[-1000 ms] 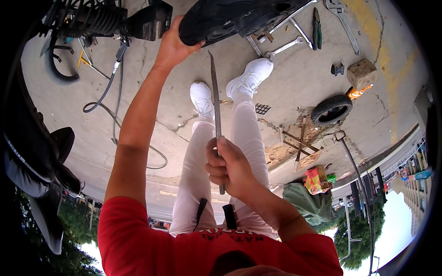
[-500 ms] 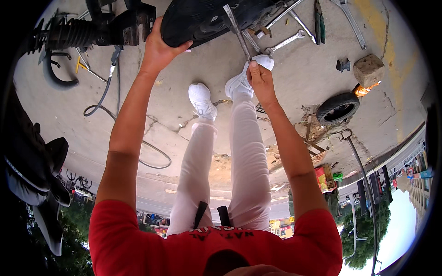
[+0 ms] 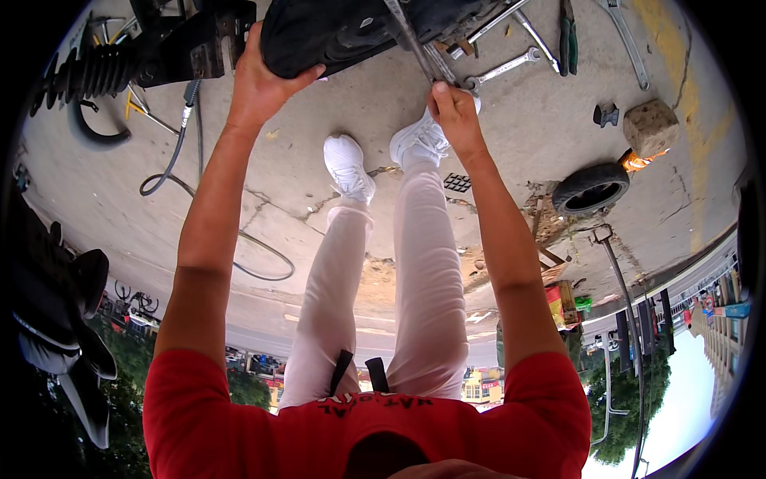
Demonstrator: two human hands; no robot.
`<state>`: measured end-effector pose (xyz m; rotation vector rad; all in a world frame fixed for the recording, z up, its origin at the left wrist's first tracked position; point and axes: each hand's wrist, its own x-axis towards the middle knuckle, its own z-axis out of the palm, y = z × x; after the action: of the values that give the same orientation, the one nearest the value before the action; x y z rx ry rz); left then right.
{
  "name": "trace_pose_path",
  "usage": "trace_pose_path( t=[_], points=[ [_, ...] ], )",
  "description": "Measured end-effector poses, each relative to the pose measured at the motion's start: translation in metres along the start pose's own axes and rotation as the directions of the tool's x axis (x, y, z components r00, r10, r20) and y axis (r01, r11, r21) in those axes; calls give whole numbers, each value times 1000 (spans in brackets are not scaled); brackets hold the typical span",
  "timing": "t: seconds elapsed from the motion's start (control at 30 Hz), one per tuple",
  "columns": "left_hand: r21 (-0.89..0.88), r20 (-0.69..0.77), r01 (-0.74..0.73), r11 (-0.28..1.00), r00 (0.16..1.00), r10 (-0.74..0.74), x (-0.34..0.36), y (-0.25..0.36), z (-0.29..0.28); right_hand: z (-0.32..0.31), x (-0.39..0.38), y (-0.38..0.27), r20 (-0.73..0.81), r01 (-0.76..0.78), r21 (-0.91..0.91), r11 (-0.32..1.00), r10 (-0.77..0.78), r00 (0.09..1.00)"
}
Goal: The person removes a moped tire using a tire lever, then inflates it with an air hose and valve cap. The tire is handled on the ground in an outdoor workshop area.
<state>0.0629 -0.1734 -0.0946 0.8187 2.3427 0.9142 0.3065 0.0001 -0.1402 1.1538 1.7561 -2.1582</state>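
My left hand (image 3: 259,88) grips the near left edge of a black tire (image 3: 335,40) at the top of the view, thumb along its lower side and the fingers partly hidden behind it. In my right hand (image 3: 459,120) is the near end of a flat metal tire lever (image 3: 411,38), its far part reaching up across the tire. A second, shinier metal bar (image 3: 440,62) lies close beside the lever; whether my fingers touch it I cannot tell. The tire's far side is cut off by the picture's top edge.
An open-end wrench (image 3: 503,70), dark-handled pliers (image 3: 568,40) and an adjustable wrench (image 3: 626,44) lie on the concrete to the right. Further right are a stone block (image 3: 650,128) and a small wheel (image 3: 590,189). A coil-spring shock absorber (image 3: 88,76) and a hose (image 3: 167,172) are at left.
My right hand and the lever have moved slightly up toward the tire. My left hand still holds the tire's edge, and the whole view has shifted a little.
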Motion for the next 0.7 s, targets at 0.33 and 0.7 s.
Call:
trace_pose_path(
  t=[0.33,0.7],
  points=[
    [-6,10,42,999,999,-42,-5,3,0,7,-43,-32,-115,-152,40,988,155,981],
    [63,-5,10,998,1000,-10,-4,-1,0,-18,23,-4,14,191,-120,974,-191,982]
  ],
)
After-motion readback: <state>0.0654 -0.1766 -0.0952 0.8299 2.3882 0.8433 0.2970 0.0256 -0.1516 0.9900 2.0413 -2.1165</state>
